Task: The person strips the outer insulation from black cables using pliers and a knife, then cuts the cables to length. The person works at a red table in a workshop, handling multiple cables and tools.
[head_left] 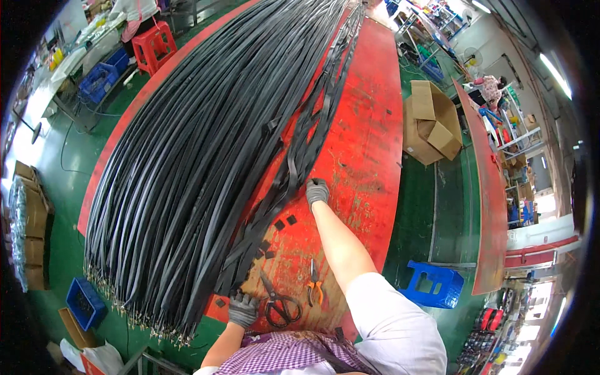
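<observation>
A thick spread of long black flat strips [187,169] runs down the red table [362,144], with small metal-looking ends hanging past its near left edge. My left hand [244,309], in a grey glove, is closed at the near end of the loose black strips [240,262]. Farther up, my right hand [317,192], also gloved, is curled closed beside the loose strips' right edge; whatever its fingers hold is hidden. Black-handled scissors [279,306] lie right of my left hand. Pliers with orange handles [314,287] rest beside them.
Several small black pieces [279,225] are scattered on the table. An open cardboard box [431,122] and a blue plastic stool [432,284] stand right of it. A blue crate [85,303] sits on the floor at left; a red stool [154,47] is at far left.
</observation>
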The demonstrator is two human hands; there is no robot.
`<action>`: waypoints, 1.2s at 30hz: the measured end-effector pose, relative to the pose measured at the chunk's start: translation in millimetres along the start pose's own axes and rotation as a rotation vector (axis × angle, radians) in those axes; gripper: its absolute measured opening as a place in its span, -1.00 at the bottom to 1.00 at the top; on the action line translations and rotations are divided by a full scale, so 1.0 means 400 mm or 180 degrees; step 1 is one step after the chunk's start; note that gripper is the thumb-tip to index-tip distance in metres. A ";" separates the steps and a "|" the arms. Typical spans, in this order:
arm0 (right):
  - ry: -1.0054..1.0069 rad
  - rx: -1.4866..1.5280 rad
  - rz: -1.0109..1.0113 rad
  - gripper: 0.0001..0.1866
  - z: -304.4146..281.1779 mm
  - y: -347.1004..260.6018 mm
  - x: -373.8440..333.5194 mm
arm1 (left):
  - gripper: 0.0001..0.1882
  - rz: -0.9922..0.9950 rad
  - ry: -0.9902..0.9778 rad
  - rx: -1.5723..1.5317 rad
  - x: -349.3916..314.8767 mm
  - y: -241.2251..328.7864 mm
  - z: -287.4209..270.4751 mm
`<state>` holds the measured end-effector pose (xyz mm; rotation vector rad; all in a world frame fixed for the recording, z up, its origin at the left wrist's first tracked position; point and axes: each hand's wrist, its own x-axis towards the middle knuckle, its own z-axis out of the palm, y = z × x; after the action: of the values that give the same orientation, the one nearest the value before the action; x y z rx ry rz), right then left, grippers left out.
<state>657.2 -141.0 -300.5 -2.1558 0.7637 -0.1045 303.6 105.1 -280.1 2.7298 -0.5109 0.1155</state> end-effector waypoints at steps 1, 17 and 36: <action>-0.0329 0.0200 0.0315 -0.74 -0.005 -0.007 0.014 | -0.84 -0.0005 0.0040 -0.0013 -0.002 0.000 0.004; -0.0739 -0.0025 0.0167 -0.74 0.017 0.093 0.105 | -0.90 0.0084 0.0049 0.0090 0.014 0.014 -0.022; -0.0332 -0.1796 0.0182 -0.52 0.028 -0.154 0.139 | -0.86 -0.0107 -0.0300 -0.0180 -0.014 -0.004 0.020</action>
<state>735.8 -135.2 -272.5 -2.6376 0.8663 0.2845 299.0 105.5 -289.1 2.6968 -0.4863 -0.0360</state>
